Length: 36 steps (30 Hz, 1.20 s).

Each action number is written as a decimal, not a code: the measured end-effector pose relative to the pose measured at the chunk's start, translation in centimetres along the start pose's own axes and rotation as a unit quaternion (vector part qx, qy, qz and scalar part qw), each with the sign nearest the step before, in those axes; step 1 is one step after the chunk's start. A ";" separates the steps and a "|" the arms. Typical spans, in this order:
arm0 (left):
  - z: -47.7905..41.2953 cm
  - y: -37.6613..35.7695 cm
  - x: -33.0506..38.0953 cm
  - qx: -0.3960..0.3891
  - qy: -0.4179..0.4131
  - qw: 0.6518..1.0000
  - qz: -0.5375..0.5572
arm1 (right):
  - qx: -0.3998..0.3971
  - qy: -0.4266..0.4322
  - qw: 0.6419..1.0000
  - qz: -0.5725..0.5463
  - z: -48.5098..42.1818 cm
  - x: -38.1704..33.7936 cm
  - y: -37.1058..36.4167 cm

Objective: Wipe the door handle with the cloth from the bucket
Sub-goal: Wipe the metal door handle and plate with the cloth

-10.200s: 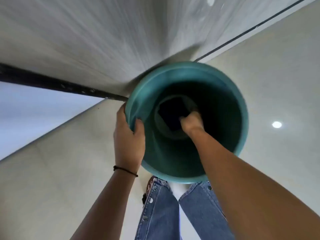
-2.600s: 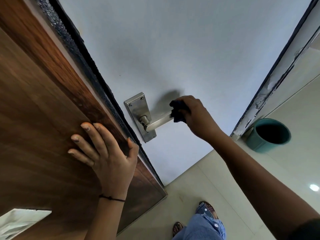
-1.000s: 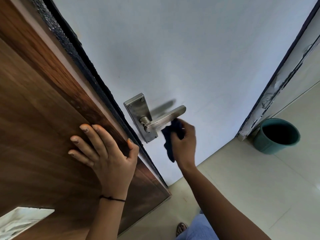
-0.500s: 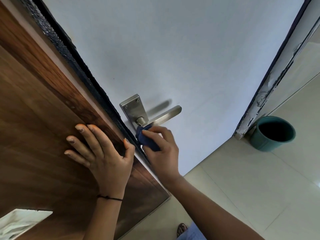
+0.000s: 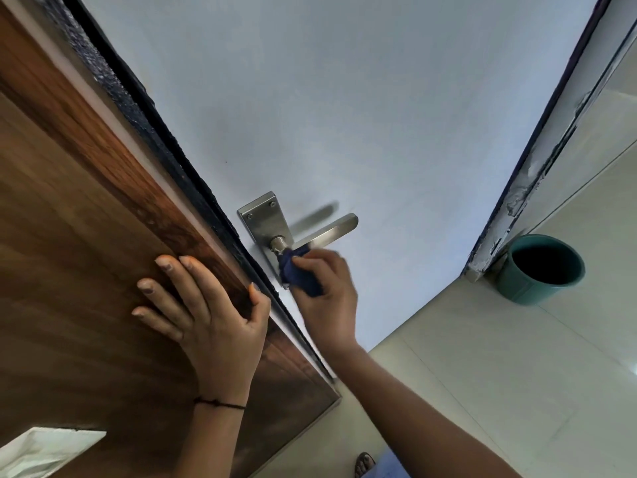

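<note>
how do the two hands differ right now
The left hand lies flat and open, fingers spread, on the brown wood panel; the right hand is closed around the dark blue cloth, pressed at the door handle base. Only the left wrist wears a thin black band. Both are bare.

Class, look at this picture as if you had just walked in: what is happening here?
A person is cleaning a door handle. The right hand presses a dark blue cloth against the base of the metal lever, low on its back plate. The left hand lies flat, fingers spread, on the brown wooden panel beside the door. A green bucket stands on the floor to the right, by the door frame.
</note>
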<state>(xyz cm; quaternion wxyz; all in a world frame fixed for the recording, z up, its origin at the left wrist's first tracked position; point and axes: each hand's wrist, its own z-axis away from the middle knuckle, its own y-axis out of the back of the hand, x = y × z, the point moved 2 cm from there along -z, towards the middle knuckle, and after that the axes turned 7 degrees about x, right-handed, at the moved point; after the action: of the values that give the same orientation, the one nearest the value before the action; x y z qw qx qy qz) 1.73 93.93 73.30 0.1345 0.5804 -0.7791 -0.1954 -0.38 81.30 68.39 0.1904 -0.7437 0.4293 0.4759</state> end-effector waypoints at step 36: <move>1.4 -0.2 20.8 -0.262 0.141 0.836 0.461 | -0.039 -0.425 0.867 -0.256 -9.8 6.7 21.0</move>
<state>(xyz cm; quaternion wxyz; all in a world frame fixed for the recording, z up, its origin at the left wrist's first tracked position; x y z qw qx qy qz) -4.77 74.24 71.57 0.4646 0.1186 -0.8487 -0.2232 -10.99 59.70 69.81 0.4409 -0.5600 0.0823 0.6966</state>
